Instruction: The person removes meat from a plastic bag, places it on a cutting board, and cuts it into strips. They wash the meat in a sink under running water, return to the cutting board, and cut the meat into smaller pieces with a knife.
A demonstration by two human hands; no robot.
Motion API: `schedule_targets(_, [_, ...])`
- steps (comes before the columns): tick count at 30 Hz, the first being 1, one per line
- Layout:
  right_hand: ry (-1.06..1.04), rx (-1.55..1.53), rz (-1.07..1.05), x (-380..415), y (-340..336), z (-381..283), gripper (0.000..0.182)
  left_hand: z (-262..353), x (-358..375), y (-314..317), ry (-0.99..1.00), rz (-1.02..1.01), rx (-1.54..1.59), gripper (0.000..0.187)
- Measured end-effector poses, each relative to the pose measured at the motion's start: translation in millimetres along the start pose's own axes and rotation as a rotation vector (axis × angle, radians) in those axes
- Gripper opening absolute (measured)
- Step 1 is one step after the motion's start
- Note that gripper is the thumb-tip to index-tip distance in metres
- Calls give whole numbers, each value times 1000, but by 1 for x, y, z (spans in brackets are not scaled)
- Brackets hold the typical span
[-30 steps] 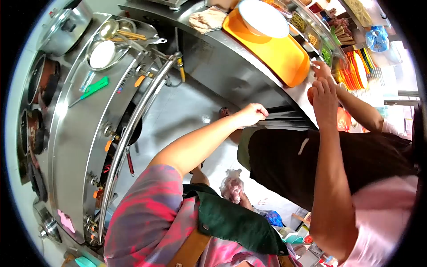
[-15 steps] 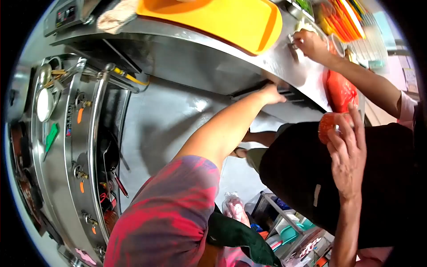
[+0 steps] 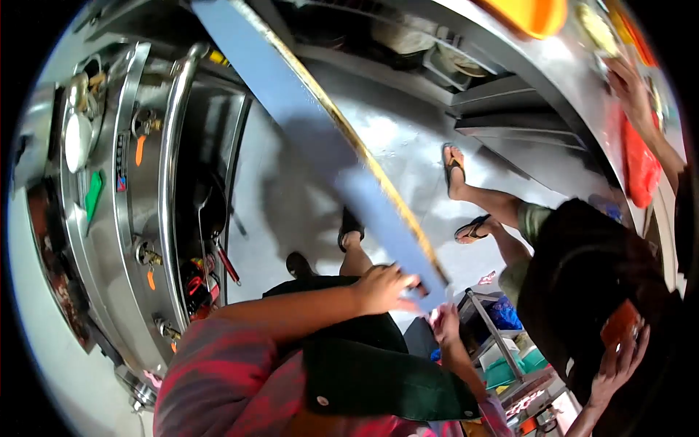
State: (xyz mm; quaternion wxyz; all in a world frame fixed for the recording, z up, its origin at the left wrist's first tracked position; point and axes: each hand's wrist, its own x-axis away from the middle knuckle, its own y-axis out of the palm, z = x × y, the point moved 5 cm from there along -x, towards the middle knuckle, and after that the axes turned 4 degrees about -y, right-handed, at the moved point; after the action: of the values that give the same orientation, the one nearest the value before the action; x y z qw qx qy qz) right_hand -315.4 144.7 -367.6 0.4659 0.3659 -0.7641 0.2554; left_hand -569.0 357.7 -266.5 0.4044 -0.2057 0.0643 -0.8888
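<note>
My left hand (image 3: 382, 289) is at the near end of a long grey-blue panel (image 3: 320, 138) with a yellow-brown edge, which looks like a cabinet door. Its fingers curl against that end, a little blurred. Close beside it, just past the panel's end, is my right hand (image 3: 445, 325). A pinkish thing (image 3: 435, 316) shows at its fingers and looks like the bagged pink item seen before, but it is mostly hidden. The panel slants across the view from the upper left.
Containers (image 3: 444, 65) stand inside the cabinet under the steel counter (image 3: 535, 80). A co-worker in a dark apron (image 3: 582, 269) stands at right, one hand on the counter, the other holding something red (image 3: 620, 324). A stove (image 3: 145, 218) lines the left.
My left hand has come back from the counter front towards me, and the panel now stretches across the view. My right hand has come into sight. The view has shifted; the co-worker appears farther right.
</note>
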Motion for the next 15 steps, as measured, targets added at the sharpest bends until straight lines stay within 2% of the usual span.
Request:
schedule_targets(1, [-9, 116, 52, -21, 14, -12, 43, 3, 25, -18, 257, 98, -100, 49])
schedule_targets(2, [-11, 232, 106, -43, 28, -24, 56, -27, 48, 2, 209, -83, -204, 45])
schedule_targets(3, [-1, 240, 152, -69, 57, -37, 66, -42, 64, 6, 194, -191, -67, 40])
schedule_targets(4, [6, 255, 188, -100, 101, -48, 76, -37, 79, -21, 293, 20, -16, 34])
schedule_targets(6, [51, 313, 154, -133, 161, -62, 85, -49, 102, -19, 282, 4, -159, 28])
schedule_targets(7, [81, 301, 58, -155, 186, -66, 88, -48, 107, -22, 282, 9, -158, 28])
schedule_targets(8, [71, 388, 114, -165, 218, -74, 32, -46, 110, -26, 207, -16, -73, 25])
schedule_targets(9, [17, 412, 61, -182, 245, -81, 15, -46, 111, -30, 135, -41, 13, 23])
schedule_targets(10, [-54, 356, -70, -203, 269, -88, 10, -46, 113, -32, 141, -35, 16, 23])
schedule_targets(11, [-84, 378, -75, -203, 297, -104, 9, -47, 116, -31, 99, -88, 32, 23])
schedule_targets(12, [-101, 373, -4, -190, 323, -125, 31, -49, 120, -29, 58, -141, 47, 24])
schedule_targets(13, [-167, 303, -29, -175, 349, -142, 59, -52, 125, -23, 60, -137, 53, 24])
schedule_targets(14, [-214, 331, -116, -180, 367, -159, 75, -59, 129, -15, 32, -104, 122, 26])
schedule_targets(15, [-312, 297, -178, -183, 384, -177, 73, -65, 130, -13, 4, -70, 191, 28])
